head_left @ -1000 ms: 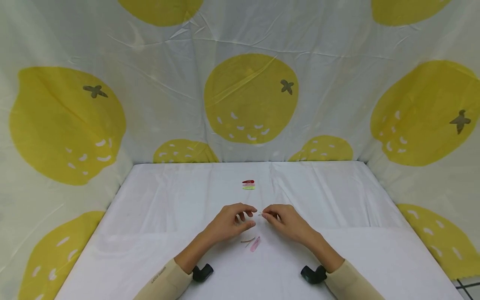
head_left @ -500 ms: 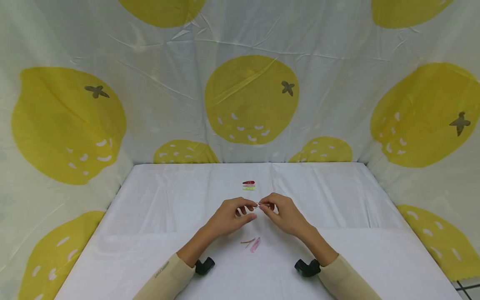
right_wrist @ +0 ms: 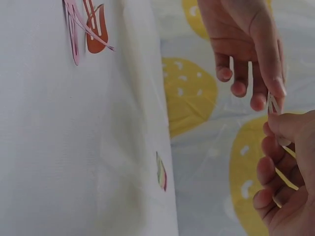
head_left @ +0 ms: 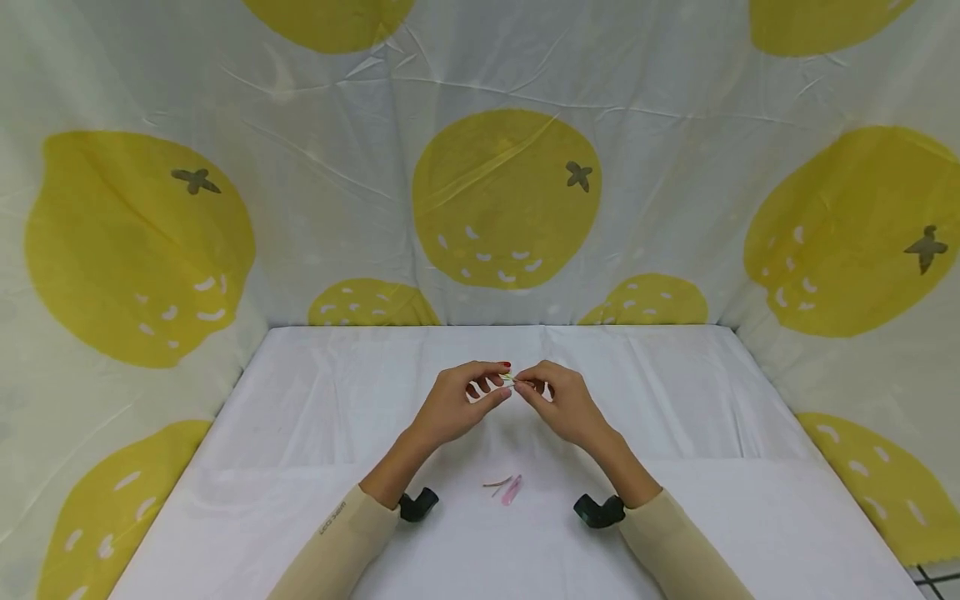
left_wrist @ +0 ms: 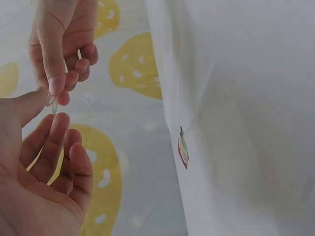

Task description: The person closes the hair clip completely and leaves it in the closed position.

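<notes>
A small pale hair clip (right_wrist: 273,103) is pinched between my two hands over the far half of the white table. My right hand (head_left: 561,403) holds one end with thumb and forefinger. On the other end are the thumb and fingertips of my left hand (head_left: 459,403), its remaining fingers loosely bent. The clip's two arms look spread in a narrow V in the right wrist view. Much of it is hidden by fingertips. Just beyond the hands lies a small row of red, pink and green hair clips (left_wrist: 183,149), partly covered in the head view.
Nearer the body lie a pink hair clip (head_left: 512,490) and a brown hair clip (right_wrist: 97,30), overlapping. The white table (head_left: 360,417) meets a lemon-print cloth (head_left: 337,208) at its back edge. Black wrist cameras (head_left: 600,511) sit at both sleeves.
Both hands have come together on the pale clip and moved forward, from above the middle of the table to the row of clips. The pink and brown clips have not moved.
</notes>
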Demonstrator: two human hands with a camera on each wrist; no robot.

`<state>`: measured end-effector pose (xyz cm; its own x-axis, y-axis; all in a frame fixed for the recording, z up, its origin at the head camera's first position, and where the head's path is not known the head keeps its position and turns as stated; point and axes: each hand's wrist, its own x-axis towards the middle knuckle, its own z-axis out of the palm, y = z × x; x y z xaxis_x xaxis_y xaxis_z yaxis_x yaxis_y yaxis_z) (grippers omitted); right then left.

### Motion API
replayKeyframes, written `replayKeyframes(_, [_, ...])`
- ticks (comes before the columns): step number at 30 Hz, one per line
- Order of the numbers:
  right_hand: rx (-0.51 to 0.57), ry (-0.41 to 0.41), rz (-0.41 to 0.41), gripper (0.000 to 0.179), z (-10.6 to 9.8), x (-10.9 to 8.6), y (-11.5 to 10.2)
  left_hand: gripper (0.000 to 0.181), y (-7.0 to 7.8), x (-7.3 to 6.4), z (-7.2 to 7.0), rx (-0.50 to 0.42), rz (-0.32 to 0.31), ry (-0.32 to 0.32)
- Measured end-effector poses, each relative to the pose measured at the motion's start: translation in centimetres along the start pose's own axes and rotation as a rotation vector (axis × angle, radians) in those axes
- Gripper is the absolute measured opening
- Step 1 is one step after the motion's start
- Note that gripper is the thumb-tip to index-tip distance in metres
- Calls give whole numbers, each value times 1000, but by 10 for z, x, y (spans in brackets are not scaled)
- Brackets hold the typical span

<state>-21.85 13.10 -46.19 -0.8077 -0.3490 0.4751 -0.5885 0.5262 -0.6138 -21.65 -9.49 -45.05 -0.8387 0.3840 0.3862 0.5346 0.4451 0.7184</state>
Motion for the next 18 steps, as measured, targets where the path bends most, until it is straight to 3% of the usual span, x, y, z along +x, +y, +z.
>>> replayKeyframes(7, [24,25,-28,9,4,10,0,32,-3,7,-5,43,4,-15])
replayKeyframes(18, [63,44,32,10,6,14,-1,26,-15,9,-12,83,48,-9])
